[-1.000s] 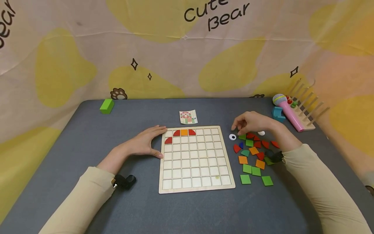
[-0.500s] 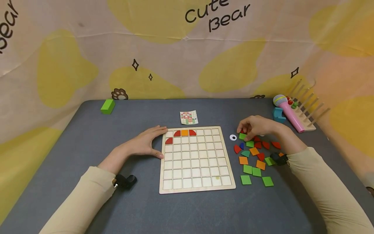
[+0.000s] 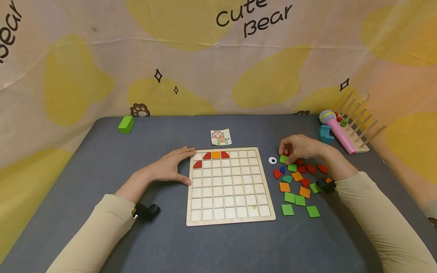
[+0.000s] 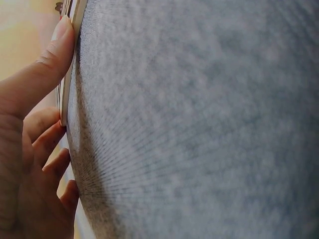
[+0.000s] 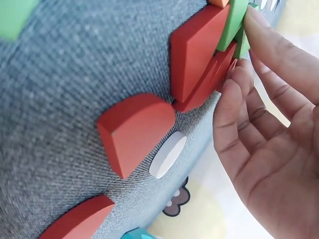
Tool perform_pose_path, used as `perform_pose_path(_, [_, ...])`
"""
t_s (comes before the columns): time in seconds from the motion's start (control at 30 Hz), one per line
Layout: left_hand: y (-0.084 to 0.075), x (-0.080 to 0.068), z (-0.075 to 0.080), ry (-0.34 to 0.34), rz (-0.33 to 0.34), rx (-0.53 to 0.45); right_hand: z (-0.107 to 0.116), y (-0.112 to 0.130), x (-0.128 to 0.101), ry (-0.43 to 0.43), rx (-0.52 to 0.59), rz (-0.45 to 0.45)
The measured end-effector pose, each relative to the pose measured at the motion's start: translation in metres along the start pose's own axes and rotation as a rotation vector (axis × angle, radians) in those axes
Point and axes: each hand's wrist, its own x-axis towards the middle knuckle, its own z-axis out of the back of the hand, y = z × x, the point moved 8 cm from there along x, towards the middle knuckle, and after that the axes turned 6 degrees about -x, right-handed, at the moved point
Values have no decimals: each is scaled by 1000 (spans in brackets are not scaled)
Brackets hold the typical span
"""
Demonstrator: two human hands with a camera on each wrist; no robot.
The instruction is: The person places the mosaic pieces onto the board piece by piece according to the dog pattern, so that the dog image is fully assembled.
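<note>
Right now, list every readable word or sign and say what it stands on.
"Cute Bear": backdrop cloth, top centre.
"ear": the same cloth's left edge, the word cut off by the frame.
Pattern card behind the grid board: coloured squares only, too small to read any text.

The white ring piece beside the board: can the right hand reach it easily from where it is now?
Probably yes. The white ring lies apart from the pile, just beside the right hand, with only bare table between.

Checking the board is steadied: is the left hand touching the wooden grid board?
Touching: the left wrist view shows the left hand's thumb against the board's edge.
</note>
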Motion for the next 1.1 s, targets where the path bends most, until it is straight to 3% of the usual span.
perform_pose_path(0.6, [0,0,0,-4,-17,-3,9,21,2,-78,7,52])
perform_pose_path(0.87, [0,0,0,-6,-19,0,14,50,6,-189,-17,80])
perform_pose_path(1.1, [1,0,0,-5,-10,8,7,86,17,-234,-16,180])
